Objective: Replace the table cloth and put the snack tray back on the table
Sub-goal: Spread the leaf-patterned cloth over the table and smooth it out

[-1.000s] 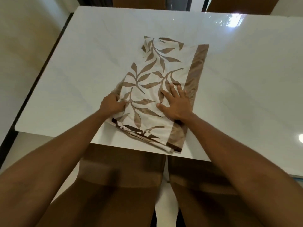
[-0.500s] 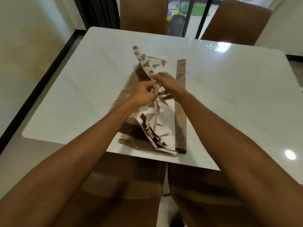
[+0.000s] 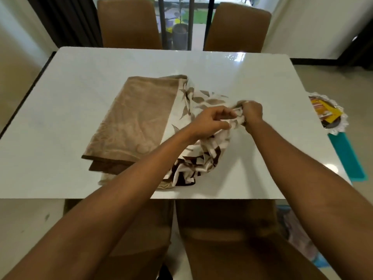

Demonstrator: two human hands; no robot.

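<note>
Cloth (image 3: 139, 118), half folded, lies on the desk (image 3: 76, 81), its leaf-printed part bunched up. Left hand (image 3: 210, 122) and right hand (image 3: 252, 113) grip that bunch, fingers curled round it, close together. Tray (image 3: 331, 116) sits past the desk's right edge.

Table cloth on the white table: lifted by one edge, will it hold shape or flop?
Likely floppy: the cloth bunches into folds where the left hand and right hand grip it. Probably light, as a pinch alone raises that part. It might slide on the glossy table.

Glossy white table (image 3: 252, 81), soft cloth (image 3: 137, 118)
</note>
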